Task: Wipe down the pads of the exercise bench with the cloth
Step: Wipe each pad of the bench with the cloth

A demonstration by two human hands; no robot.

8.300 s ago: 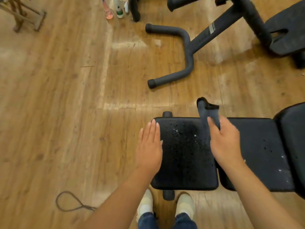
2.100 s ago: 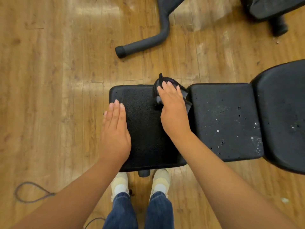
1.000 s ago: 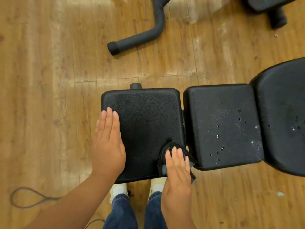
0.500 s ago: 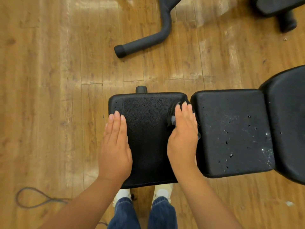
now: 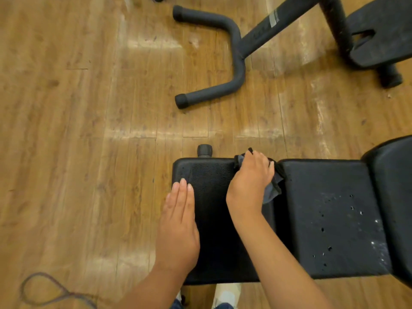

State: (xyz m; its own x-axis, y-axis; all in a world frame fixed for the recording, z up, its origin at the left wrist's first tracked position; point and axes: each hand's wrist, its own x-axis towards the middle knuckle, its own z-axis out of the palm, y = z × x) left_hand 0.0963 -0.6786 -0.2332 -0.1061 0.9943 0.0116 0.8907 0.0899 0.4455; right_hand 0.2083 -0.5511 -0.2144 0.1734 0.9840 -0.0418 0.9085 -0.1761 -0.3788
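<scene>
Your left hand (image 5: 178,226) lies flat, fingers straight, at the seat pad (image 5: 214,219) 9 o'clock edge. Your right hand (image 5: 250,181) grips the cloth (image 5: 273,188) at the pad's 1 o'clock corner, beside the middle pad (image 5: 334,219). Far frame (image 5: 256,36) label (image 5: 273,18) unreadable.

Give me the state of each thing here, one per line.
Left pad: looks clean.
Middle pad: speckled with droplets, not wiped.
Cloth: bunched under right hand, at left pad's far right corner.
Right hand: pressing cloth.
Left hand: flat, empty, on left pad.
</scene>
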